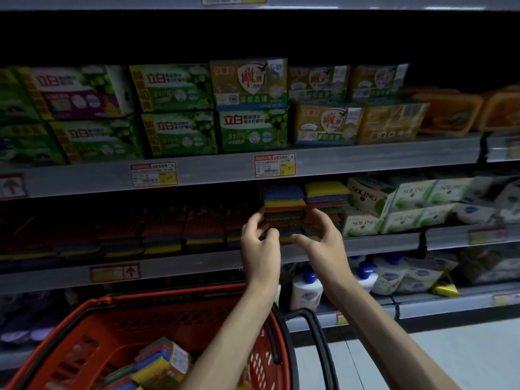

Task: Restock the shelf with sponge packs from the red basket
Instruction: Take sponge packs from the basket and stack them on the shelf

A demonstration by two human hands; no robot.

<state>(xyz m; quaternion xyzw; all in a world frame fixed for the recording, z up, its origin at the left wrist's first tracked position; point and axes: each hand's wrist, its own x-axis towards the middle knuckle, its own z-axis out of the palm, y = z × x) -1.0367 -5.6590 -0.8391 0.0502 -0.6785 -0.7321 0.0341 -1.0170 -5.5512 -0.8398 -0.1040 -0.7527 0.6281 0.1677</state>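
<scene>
Dim shelf (197,261): left hand (260,243) and right hand (326,240) fingers clasp sponge packs (284,204) (multicoloured stack).

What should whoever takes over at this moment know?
Left hand: fingers curled round the left edge of the sponge stack on the middle shelf.
Right hand: curled in front of that stack; grip unclear.
Done: that stack and a neighbouring stack stand shelved.
Left: more sponge packs lie in the red basket; shelve them.
</scene>
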